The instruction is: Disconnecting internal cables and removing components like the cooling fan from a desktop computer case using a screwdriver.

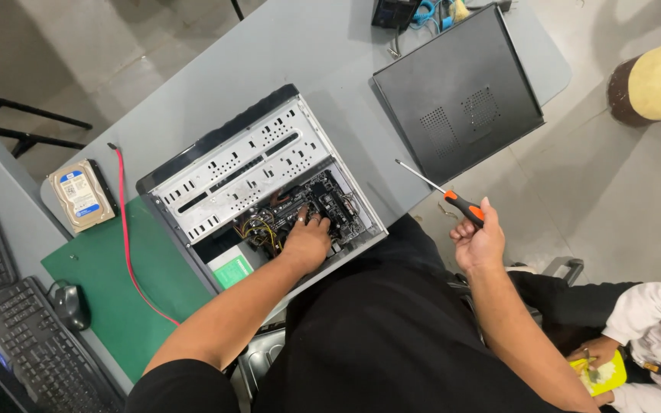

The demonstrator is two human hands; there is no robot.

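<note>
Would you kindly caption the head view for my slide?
Left hand inside an open computer case; right hand holding a screwdriver.

open grey computer case (254, 164) lies on its side, motherboard (323, 203) exposed; orange-handled screwdriver (445, 193) held tilted beside it.

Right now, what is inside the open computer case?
Inside the computer case: a perforated drive cage, a circuit board, coloured wires and the left hand. Whatever lies under cage and hand is hidden.

White label (79, 194) on hard drive (82, 196)
</note>
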